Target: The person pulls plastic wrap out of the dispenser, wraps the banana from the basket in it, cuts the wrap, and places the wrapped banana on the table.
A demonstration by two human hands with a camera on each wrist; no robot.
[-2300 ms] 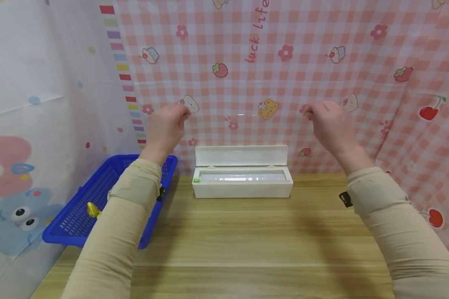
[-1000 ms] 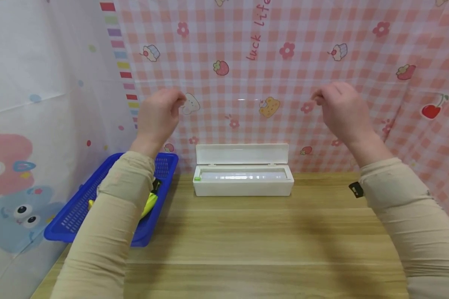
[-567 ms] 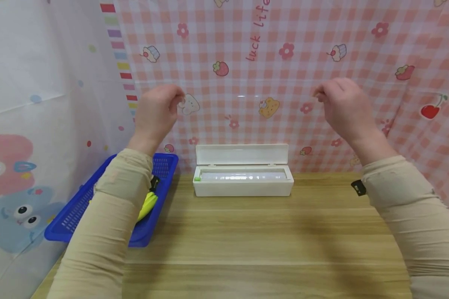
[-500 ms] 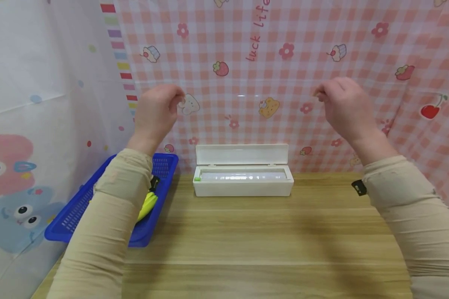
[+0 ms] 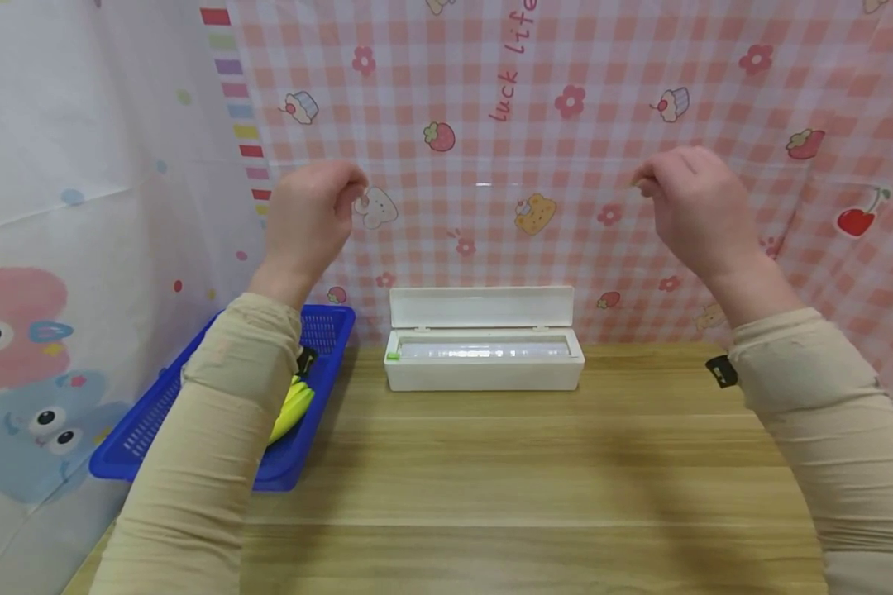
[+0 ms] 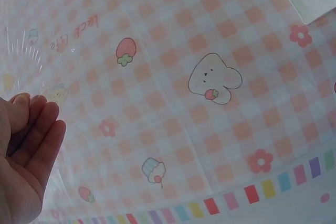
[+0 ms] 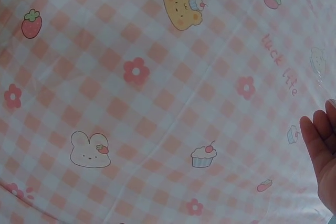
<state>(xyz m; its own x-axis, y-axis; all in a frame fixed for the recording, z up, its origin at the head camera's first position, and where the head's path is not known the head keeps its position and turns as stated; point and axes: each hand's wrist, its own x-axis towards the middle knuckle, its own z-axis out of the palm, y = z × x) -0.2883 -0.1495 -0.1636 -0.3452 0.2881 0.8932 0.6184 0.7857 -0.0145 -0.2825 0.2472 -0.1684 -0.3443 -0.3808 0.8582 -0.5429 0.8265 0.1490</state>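
Note:
Both hands are raised in front of the checked cloth, spread apart above the white box. A sheet of clear cling film (image 5: 484, 183) stretches between them, showing only as faint glints in the head view and bright streaks in the left wrist view. My left hand (image 5: 308, 219) pinches the film's left side between thumb and fingers. On the other side my right hand (image 5: 703, 215) has its fingers bent down at the film's right edge; its thumb is hidden in the right wrist view. Below stands the white cling film dispenser (image 5: 484, 376), lid up, with a clear roll (image 5: 484, 351) inside.
A blue plastic basket (image 5: 327, 326) stands on the left of the wooden table (image 5: 521, 471), partly hidden by the left sleeve. Yellow bananas (image 5: 293, 411) lie in it. The pink checked cloth (image 5: 461, 74) hangs close behind the dispenser. A green slider (image 5: 393, 356) sits at the dispenser's left end.
Both hands have risen and moved farther apart, the right one more to the right, with the film between them. The dispenser stays in place. The bananas have come into view beside the left sleeve.

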